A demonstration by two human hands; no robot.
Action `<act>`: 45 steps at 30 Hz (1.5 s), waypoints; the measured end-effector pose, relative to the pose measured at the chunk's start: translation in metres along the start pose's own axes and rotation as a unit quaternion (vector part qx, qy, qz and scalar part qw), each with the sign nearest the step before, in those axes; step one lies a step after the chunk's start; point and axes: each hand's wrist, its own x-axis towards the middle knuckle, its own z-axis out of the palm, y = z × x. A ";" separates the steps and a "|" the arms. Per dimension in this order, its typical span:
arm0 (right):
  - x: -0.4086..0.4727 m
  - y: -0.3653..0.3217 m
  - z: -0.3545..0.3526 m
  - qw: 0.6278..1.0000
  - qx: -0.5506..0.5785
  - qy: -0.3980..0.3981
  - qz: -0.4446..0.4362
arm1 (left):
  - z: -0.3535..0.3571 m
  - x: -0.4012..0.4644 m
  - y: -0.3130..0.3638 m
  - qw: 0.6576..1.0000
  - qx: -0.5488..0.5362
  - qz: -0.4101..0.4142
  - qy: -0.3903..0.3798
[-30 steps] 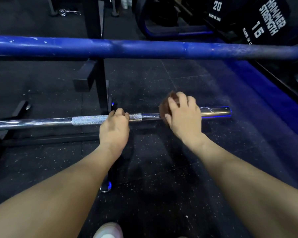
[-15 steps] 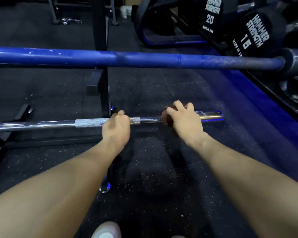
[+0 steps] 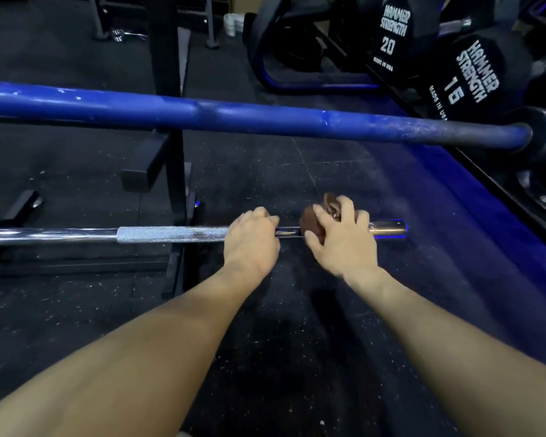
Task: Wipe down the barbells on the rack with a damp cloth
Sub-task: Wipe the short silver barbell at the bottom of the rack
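A chrome barbell [image 3: 76, 234] with a knurled section lies low and level across the black rack [image 3: 167, 121]. My left hand [image 3: 251, 241] grips this bar just right of the knurling. Close beside it, my right hand [image 3: 344, 238] holds a brown cloth [image 3: 311, 223] wrapped around the bar near its right end. The bar's bare tip [image 3: 390, 228] pokes out past my right hand. Above and farther off, a thick blue barbell [image 3: 234, 116] spans the whole view.
Black dumbbells marked 20 [image 3: 391, 36] and 15 [image 3: 473, 74] sit on a rack at the upper right. A dark speckled rubber floor [image 3: 281, 326] lies below. The rack's upright and foot stand left of my hands.
My right hand with the cloth has shifted slightly along the chrome bar near its right end. The left hand keeps its grip. The view has tilted a little.
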 end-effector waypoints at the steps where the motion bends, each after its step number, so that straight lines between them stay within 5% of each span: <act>1: 0.004 0.003 0.004 1.000 -0.014 -0.013 0.001 | 0.003 0.001 0.004 1.000 -0.009 0.001 -0.003; 11: 0.043 0.040 -0.003 0.996 -0.021 -0.056 0.073 | 0.020 0.004 0.011 0.998 -0.056 -0.019 -0.012; 16: 0.041 0.066 -0.017 0.986 0.089 0.027 0.137 | 0.022 0.014 0.024 0.993 -0.117 0.003 -0.014; 20: 0.021 0.033 0.011 0.997 0.063 0.028 0.027 | 0.025 0.024 0.043 0.986 -0.168 -0.007 -0.018; 26: 0.015 0.066 0.030 0.992 0.007 0.126 -0.005 | 0.037 0.024 0.048 0.981 -0.179 0.009 -0.078; 32: 0.017 0.065 0.022 0.984 0.042 0.065 0.160 | 0.034 0.032 0.043 0.981 -0.174 0.015 -0.089; 38: 0.017 0.049 0.030 0.996 0.044 0.076 0.003 | 0.033 0.032 0.042 0.985 -0.155 0.031 -0.070; 40: 0.017 0.078 0.032 0.989 0.013 0.136 0.058 | 0.032 0.032 0.043 0.985 -0.153 0.027 -0.075; 45: 0.023 0.109 0.027 0.971 0.038 0.066 0.228 | 0.031 0.033 0.042 0.985 -0.154 0.021 -0.081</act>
